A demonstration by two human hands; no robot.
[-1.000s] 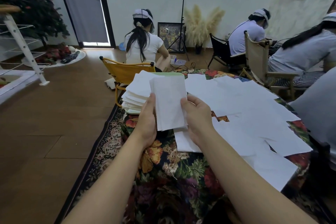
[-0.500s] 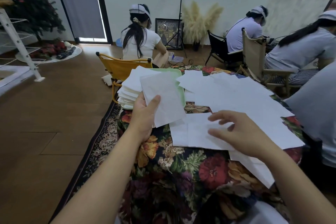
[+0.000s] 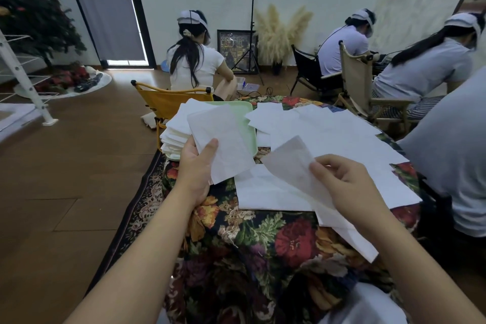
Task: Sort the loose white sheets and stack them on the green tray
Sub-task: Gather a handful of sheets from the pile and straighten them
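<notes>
My left hand point(image 3: 197, 166) grips a small bundle of white sheets point(image 3: 223, 139) by its lower left corner, thumb on top, above the table's near left part. My right hand point(image 3: 347, 181) pinches one thin white sheet point(image 3: 292, 163) and lifts its far corner off the table. Many loose white sheets point(image 3: 328, 129) lie spread over the floral tablecloth point(image 3: 263, 239). The green tray point(image 3: 251, 134) sits at the far left of the table, partly hidden behind the held bundle. A stack of white sheets point(image 3: 175, 134) lies on the tray's left side.
A yellow folding chair point(image 3: 163, 102) stands just beyond the tray, with a seated person behind it. More seated people and chairs are at the right, one close to the table's right edge point(image 3: 447, 152). A white rack point(image 3: 26, 81) stands at the left on the wooden floor.
My right hand let go of the bundle, reached right to the spread sheets and picked one up. My left hand kept the bundle and stayed roughly in place.
</notes>
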